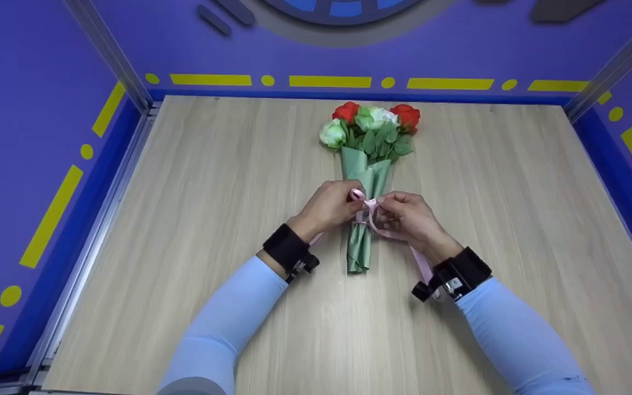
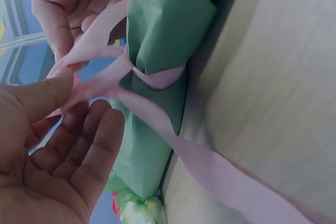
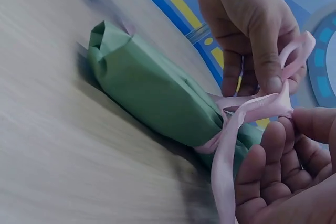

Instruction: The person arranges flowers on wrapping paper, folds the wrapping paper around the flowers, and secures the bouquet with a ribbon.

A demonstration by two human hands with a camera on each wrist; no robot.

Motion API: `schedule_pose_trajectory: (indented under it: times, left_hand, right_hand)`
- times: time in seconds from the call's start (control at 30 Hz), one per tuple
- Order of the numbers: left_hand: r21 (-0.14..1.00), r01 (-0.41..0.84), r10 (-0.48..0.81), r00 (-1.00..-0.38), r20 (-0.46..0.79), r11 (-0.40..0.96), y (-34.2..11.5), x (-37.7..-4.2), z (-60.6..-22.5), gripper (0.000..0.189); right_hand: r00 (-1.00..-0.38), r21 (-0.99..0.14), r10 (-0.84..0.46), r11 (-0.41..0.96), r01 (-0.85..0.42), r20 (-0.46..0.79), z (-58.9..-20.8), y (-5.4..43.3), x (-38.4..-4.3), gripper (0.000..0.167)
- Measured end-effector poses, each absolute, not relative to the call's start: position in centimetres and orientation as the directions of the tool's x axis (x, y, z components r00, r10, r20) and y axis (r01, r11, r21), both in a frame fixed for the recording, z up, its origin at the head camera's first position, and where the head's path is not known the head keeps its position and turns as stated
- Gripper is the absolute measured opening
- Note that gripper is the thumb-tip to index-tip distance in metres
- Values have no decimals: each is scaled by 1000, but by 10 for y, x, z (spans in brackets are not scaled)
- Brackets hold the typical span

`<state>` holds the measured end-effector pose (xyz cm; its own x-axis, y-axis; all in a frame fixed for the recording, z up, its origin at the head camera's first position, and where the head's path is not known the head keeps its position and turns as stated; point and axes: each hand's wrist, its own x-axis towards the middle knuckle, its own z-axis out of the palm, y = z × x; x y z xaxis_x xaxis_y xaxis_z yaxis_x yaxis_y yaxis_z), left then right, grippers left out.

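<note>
A bouquet wrapped in green paper (image 1: 357,249) lies on the wooden table, with red roses (image 1: 405,117) and pale green-white flowers (image 1: 332,133) at its far end. A pink ribbon (image 3: 224,169) is wound around the narrow part of the wrap. My left hand (image 1: 329,206) pinches a loop of this ribbon between thumb and fingers, just left of the wrap. On the other side my right hand (image 1: 412,219) pinches the ribbon close by. One long ribbon tail (image 2: 220,174) runs down to the table in the left wrist view.
Both wrists wear black camera straps (image 1: 286,246). Blue-purple panels (image 1: 338,55) with yellow marks stand behind and beside the wooden table (image 1: 206,164). A metal rail (image 1: 107,208) runs along the table's left side.
</note>
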<state>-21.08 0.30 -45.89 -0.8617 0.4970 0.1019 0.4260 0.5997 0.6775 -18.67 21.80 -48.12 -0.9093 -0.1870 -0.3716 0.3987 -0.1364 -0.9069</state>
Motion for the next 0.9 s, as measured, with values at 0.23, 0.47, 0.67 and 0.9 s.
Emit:
schedule_pose_trajectory:
  times: [0.23,0.47,0.67,0.9]
  left_hand:
    - [714,365,473,-880,54,597,-8,-209,-458,17]
    - [838,237,427,-904,5,492,-21,-203,-457,17]
    - [857,201,401,-916,-8,475,-32,-203,-461,13]
    - [829,163,402,-912,-81,535,-46,-201,-465,18]
  right_hand:
    - [-914,-887,-193,-236,397,-357,-477,224,-189,25]
    - [-937,-944,-169,-75,321,-305,-474,235,-187,18]
    - [-948,-963,-172,74,259,-268,-477,244,-186,13]
    - [-954,-957,-163,193,218,-250,-482,254,-186,13]
